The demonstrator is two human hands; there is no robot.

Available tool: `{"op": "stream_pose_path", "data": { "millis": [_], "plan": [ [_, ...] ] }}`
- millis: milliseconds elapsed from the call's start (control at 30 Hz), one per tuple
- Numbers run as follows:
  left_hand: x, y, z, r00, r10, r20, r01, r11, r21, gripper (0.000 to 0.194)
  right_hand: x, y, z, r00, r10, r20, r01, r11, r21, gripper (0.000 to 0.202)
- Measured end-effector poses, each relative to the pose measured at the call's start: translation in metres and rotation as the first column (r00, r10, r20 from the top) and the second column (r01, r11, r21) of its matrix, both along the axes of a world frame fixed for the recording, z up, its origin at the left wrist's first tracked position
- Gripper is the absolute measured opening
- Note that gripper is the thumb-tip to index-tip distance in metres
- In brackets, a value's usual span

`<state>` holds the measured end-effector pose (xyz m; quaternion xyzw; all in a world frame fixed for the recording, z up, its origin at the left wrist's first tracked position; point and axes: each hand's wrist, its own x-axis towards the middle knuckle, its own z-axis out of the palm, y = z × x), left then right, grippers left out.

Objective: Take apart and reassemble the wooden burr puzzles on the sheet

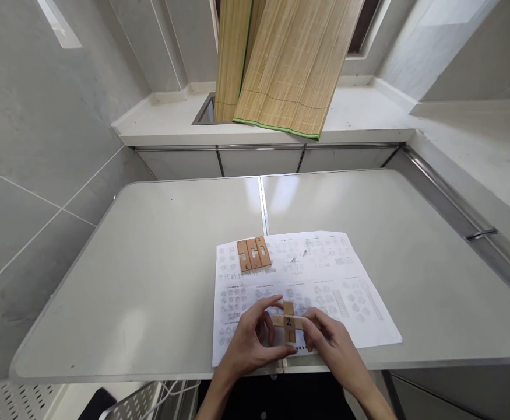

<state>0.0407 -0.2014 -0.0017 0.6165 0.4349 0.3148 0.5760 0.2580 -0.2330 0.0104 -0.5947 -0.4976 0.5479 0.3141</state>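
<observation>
Low over the near edge of the paper, a cross of interlocking wooden puzzle pieces (289,321) is held between my hands. A dark "2" is marked at its middle. My left hand (253,333) curves around its left side, with a fingertip at the top end and the thumb by the bottom end. Fingers of my right hand (330,338) pinch the right end of the crossbar. Farther back, several flat wooden pieces (253,254) with slots and handwritten numbers lie side by side on the paper.
A large printed instruction sheet (316,280) lies on the folding table (150,262), across its centre seam. Behind stands a white counter (359,111) with a sink, partly covered by a hanging bamboo mat (294,64). Perforated baskets (14,401) and a dark phone-like object (97,404) sit below left.
</observation>
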Motion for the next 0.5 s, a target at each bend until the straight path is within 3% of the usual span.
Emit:
{"op": "stream_pose_path", "data": {
  "millis": [100, 267, 400, 500],
  "plan": [
    [0.001, -0.001, 0.0, 1.0, 0.02, -0.016, -0.02, 0.999, -0.025, 0.087, 0.017, 0.009, 0.001, 0.996, -0.051, 0.079, 0.048, 0.998, 0.031, 0.049],
    [0.003, 0.0, 0.004, 0.994, -0.003, -0.111, -0.003, 0.999, -0.046, 0.075, 0.058, 0.037, 0.002, 0.936, -0.21, 0.284, 0.164, 0.971, 0.176, 0.048],
    [0.004, 0.001, 0.006, 0.996, -0.015, -0.086, 0.014, 1.0, -0.014, 0.058, 0.092, 0.068, -0.002, 0.797, -0.38, 0.47, 0.269, 0.92, 0.287, 0.043],
    [0.004, 0.0, 0.006, 0.995, -0.027, -0.093, 0.027, 1.0, -0.007, 0.045, 0.112, 0.088, -0.007, 0.731, -0.445, 0.517, 0.319, 0.893, 0.318, 0.041]
  ]
}}
